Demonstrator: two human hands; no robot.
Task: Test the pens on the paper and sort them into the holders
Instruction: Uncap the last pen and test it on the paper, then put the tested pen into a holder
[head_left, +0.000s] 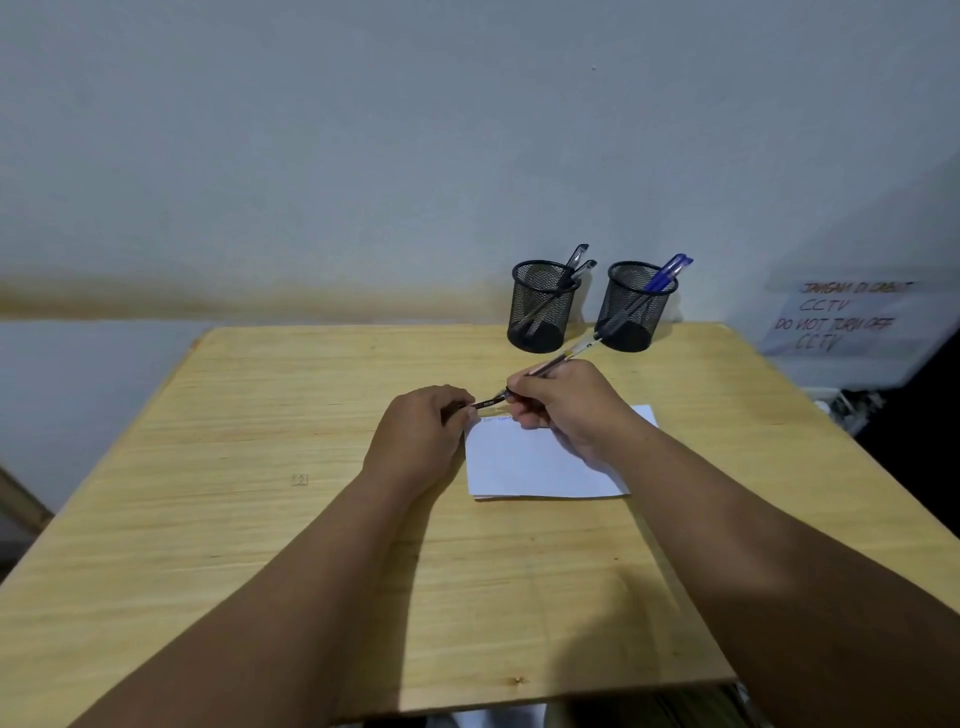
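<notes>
A white paper lies on the wooden table, with faint scribbles near its top edge. My right hand grips a clear-barrelled pen above the paper's top edge. My left hand pinches the pen's dark cap just left of the pen's tip; cap and pen meet end to end. Two black mesh holders stand at the back: the left holder has black-capped pens, the right holder has blue-capped pens.
A wall rises right behind the holders. A handwritten CCTV notice hangs at the right, beyond the table's edge. The table's near edge is just below my forearms.
</notes>
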